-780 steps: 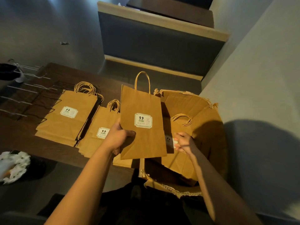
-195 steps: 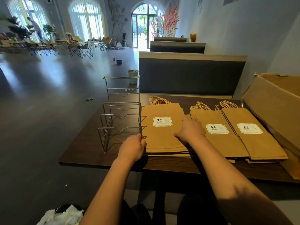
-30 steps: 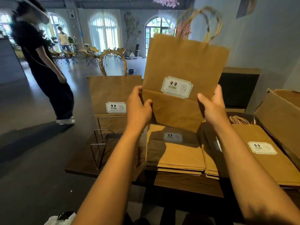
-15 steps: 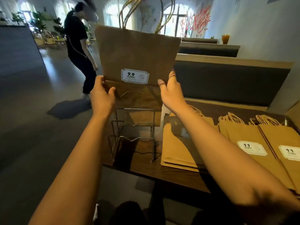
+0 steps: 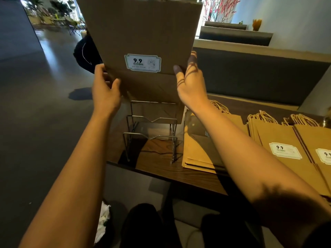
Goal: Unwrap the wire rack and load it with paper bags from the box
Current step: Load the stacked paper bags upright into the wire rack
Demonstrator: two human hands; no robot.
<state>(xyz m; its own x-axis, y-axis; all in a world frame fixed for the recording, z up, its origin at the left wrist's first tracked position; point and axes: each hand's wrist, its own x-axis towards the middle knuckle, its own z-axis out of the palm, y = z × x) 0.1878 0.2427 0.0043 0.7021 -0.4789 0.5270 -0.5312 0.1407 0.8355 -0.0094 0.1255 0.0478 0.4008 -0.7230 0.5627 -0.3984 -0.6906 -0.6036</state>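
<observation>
I hold a flat brown paper bag (image 5: 143, 33) with a white 9.9 label upright over the wire rack (image 5: 152, 133). My left hand (image 5: 105, 92) grips its lower left edge, thumb on the front. My right hand (image 5: 191, 85) grips the lower right edge. The bag's folded bottom sits behind the rack's upper wire bars. The rack stands at the left end of the dark table (image 5: 161, 167). Its front tiers hold nothing. Stacks of paper bags (image 5: 279, 140) lie flat on the table to the right. The box is out of view.
A person in dark clothes (image 5: 86, 52) is partly hidden behind the held bag, on the open floor to the left. A grey padded bench back (image 5: 259, 74) runs behind the table. White crumpled wrapping (image 5: 103, 221) lies by my knees.
The bag has come lower and closer over the rack, with its bottom now behind the top bars. The person behind has moved mostly out of sight behind it.
</observation>
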